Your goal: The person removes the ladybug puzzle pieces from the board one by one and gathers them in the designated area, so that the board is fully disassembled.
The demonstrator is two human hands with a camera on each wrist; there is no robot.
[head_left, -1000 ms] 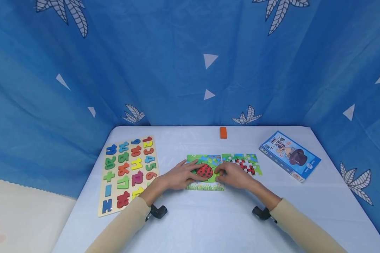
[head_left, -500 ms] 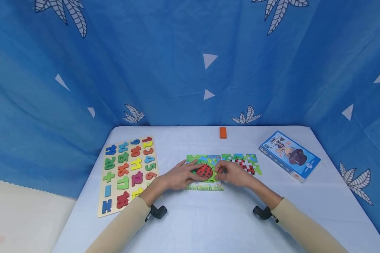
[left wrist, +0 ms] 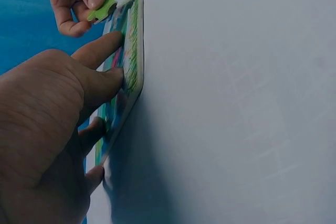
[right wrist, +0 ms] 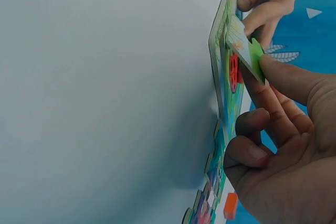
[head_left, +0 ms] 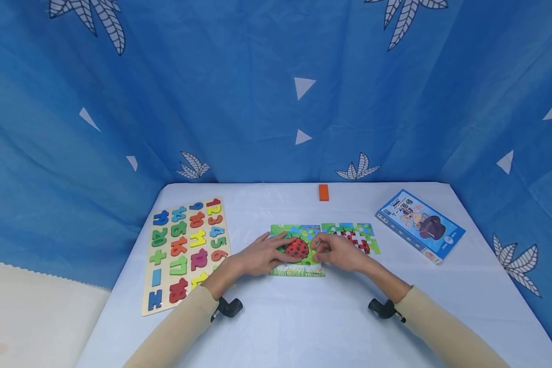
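Note:
A ladybug jigsaw puzzle lies flat on the white table, with a ladybug in its middle. My left hand rests on its left side, fingers spread and touching the picture and edge. In the left wrist view, the fingertips press near the grass-printed border. My right hand is at the puzzle's right side and pinches a puzzle piece between thumb and index finger. That piece is green and pale with a grass print, tilted up at the board's edge. Its lower edge appears to meet the board, but contact is unclear.
Beside the puzzle on the right lies a second ladybug sheet of loose-looking pieces with white gaps. A wooden number board is at the left. A blue game box lies at the right, and an orange block at the back.
The right hand has shifted slightly away from the front of the puzzle, and its fingers have changed position while pinching the piece. My left hand stays in place on the board.

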